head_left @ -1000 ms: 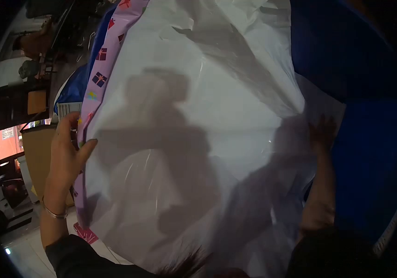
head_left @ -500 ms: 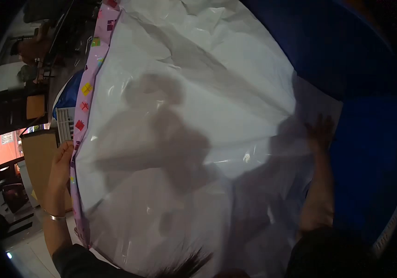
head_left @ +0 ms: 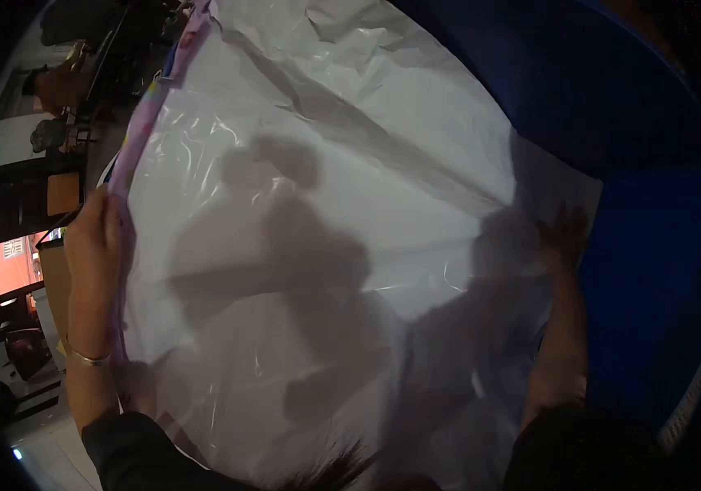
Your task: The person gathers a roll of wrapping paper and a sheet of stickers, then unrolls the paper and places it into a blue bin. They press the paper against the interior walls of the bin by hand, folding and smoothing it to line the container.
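A large glossy white sheet [head_left: 416, 164] spreads across the middle, creased at the top and bearing dark shadows. Along its left side runs a pink edge [head_left: 144, 123] with small coloured prints. My left hand [head_left: 95, 233] is closed on that edge, fingers bent round it, a bracelet at the wrist. Over on the right, my right hand [head_left: 565, 237] lies with fingers spread on the sheet's shaded right part, beside a large blue surface [head_left: 645, 278].
A brown cardboard piece [head_left: 56, 282] stands behind my left hand. Farther back at upper left is a person [head_left: 62, 86], with dark furniture around. A bright opening [head_left: 17, 266] shows at the left, and pale floor [head_left: 56, 454] at the lower left.
My left hand has moved up along the pink edge, and that edge has shifted and turned so its prints show less. My right hand has stayed in place.
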`<state>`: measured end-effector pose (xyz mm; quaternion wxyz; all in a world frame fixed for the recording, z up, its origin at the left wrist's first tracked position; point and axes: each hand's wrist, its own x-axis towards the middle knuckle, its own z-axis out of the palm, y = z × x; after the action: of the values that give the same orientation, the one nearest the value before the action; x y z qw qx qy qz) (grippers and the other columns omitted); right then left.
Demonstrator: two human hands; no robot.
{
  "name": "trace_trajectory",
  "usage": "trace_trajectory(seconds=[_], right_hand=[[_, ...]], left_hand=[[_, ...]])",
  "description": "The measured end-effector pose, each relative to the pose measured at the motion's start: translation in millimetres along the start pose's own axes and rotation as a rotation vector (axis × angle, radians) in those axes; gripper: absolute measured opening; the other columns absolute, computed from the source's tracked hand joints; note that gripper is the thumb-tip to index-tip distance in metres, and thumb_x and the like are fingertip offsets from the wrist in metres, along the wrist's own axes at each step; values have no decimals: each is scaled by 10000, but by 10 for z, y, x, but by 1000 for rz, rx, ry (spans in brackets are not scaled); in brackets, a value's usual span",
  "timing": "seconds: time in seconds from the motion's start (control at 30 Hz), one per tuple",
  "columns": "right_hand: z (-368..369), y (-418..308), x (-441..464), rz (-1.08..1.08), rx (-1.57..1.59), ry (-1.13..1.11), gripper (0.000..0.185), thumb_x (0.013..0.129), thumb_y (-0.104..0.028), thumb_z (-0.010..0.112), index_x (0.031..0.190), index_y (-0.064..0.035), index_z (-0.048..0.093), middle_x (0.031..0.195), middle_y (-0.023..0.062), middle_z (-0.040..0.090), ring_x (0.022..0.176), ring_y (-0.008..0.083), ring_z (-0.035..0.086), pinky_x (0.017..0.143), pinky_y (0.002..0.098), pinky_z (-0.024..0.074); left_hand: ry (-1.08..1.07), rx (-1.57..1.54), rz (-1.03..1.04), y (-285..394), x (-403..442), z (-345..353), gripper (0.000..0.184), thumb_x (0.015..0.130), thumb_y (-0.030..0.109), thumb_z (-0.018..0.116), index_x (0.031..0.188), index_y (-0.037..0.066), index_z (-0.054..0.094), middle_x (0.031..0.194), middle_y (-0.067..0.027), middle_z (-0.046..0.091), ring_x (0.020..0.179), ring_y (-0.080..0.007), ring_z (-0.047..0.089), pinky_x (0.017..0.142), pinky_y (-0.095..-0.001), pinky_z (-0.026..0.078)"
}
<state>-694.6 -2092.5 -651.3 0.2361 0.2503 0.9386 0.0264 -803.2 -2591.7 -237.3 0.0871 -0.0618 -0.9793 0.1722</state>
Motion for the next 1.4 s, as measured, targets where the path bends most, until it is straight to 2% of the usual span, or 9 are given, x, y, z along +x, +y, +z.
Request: trace_trajectory(seconds=[0.1, 0.23, 0.27, 0.4, 0.67, 0.8, 0.97, 1.3, 1.4], right_hand=[[-1, -27, 10, 18, 35, -54, 737, 856, -622, 366, 1431, -197, 192, 1494, 134, 64, 1368, 336, 72, 1053, 563, 151], [-275, -68, -13, 26, 60, -106, 748, 854, -613, 385, 1436, -197, 168, 1497, 128, 48, 1371, 334, 52, 1057, 558, 147], [-303, -53, -23, 16, 87, -108, 747, 857, -607, 384, 1438, -196, 159, 1498, 127, 44, 1371, 333, 50, 1059, 556, 142], [-319, -45, -59, 32, 3, -156, 732, 870, -584, 379, 1440, -187, 148, 1497, 131, 49, 1369, 339, 58, 1063, 552, 133], [-61, 109, 36, -17, 74, -18, 720, 880, -590, 337, 1442, -185, 137, 1500, 126, 15, 1372, 330, 39, 1076, 535, 83], [-78, 182, 15, -2, 111, -27, 724, 877, -589, 349, 1441, -183, 143, 1498, 130, 34, 1372, 332, 29, 1076, 533, 83], [216, 541, 208, -61, 149, 13, 739, 864, -585, 391, 1437, -177, 164, 1497, 135, 42, 1373, 334, 24, 1075, 532, 81], [-94, 500, 113, -121, 84, 76, 732, 868, -572, 398, 1427, -144, 200, 1488, 160, 70, 1366, 349, 58, 1076, 520, 86], [-77, 540, 187, -127, 23, 46, 733, 873, -570, 390, 1432, -145, 178, 1487, 166, 67, 1364, 355, 66, 1075, 515, 100]], left_hand=[[-266, -871, -318, -555, 107, -93, 173, 922, 184, 483, 930, 43, 581, 692, 67, 495, 616, -32, 421, 579, -180, 344], [-472, -692, -332, -772, -17, 182, 171, 915, 198, 503, 911, 36, 559, 726, 63, 475, 680, -34, 415, 609, -184, 345], [-628, -447, -269, -809, 56, 154, 183, 879, 167, 552, 982, 16, 557, 845, -28, 563, 770, -117, 521, 661, -248, 415], [92, 271, 407, 457, 495, -409, 341, 768, 62, 610, 1100, 17, 552, 1064, -178, 559, 971, -346, 548, 836, -397, 442], [17, -312, 1235, 2902, 562, 701, 234, 798, 194, 608, 1013, 107, 581, 1132, -61, 555, 1107, -229, 490, 953, -499, 353], [-32, -161, 850, 2977, 524, 1807, 598, 774, 481, 606, 1248, 137, 485, 1357, -88, 391, 1298, -268, 291, 985, -602, 245], [-458, -353, 560, 2935, 346, 3031, 888, 688, 575, 651, 1366, 104, 325, 1439, -182, 219, 1338, -349, 178, 1066, -488, 224], [-468, -375, 545, 2761, 224, 3175, 773, 827, 474, 564, 1404, 82, 232, 1465, -200, 102, 1360, -358, 98, 1093, -405, 199], [-392, -395, 389, 2757, 174, 3286, 746, 828, 543, 498, 1405, 152, 232, 1445, -200, 168, 1321, -344, 245, 1020, -416, 344]])
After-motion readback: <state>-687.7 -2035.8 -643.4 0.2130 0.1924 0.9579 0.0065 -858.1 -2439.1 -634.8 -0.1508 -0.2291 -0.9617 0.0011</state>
